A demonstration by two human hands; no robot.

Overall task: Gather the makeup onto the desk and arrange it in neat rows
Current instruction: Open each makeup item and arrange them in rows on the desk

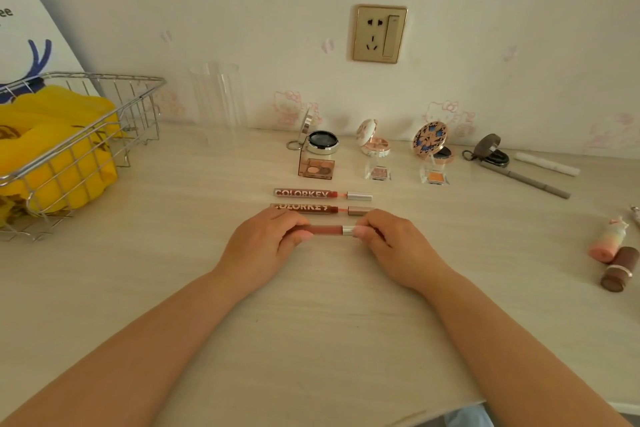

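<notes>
Desk (pixel 173 270): wire basket (pixel 104 135) left, lipsticks (pixel 613 260) right.

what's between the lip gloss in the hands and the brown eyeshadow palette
In the head view, two COLORKEY lip glosses lie there in parallel: the upper gloss and the lower gloss, between the held gloss and the palette.

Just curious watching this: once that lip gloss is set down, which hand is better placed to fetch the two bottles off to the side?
Probably the right hand: the peach bottle and brown bottle lie on its side.
</notes>
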